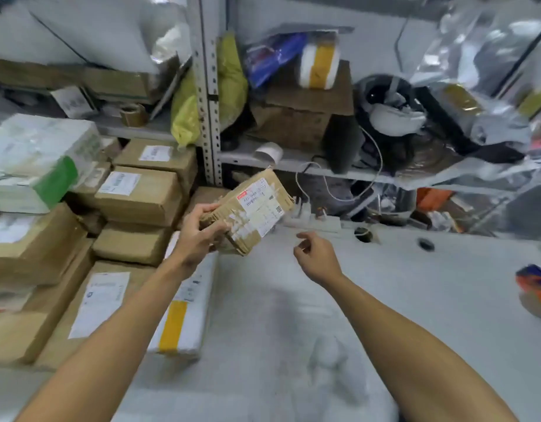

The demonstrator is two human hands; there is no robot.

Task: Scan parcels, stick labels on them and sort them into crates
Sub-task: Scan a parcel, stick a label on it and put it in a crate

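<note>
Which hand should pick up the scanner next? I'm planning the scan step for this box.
Right, probably. The right hand hangs free over the table, while the left hand grips the labelled cardboard box. No scanner is clearly visible, though.

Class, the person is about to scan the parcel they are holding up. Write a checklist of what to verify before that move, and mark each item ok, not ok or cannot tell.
1. Parcel held firmly: ok. The left hand grips the small cardboard parcel at its near end, lifted off the table.
2. Label facing up: ok. The white shipping label faces the camera, with a barcode on it.
3. Label legible: cannot tell; the print is too blurred.
4. Right hand free: ok. The right hand hovers beside the parcel, loosely curled, holding nothing.
5. Scanner within reach: cannot tell; no scanner is clearly visible.
6. Crate ready: cannot tell; none is in view.
</note>
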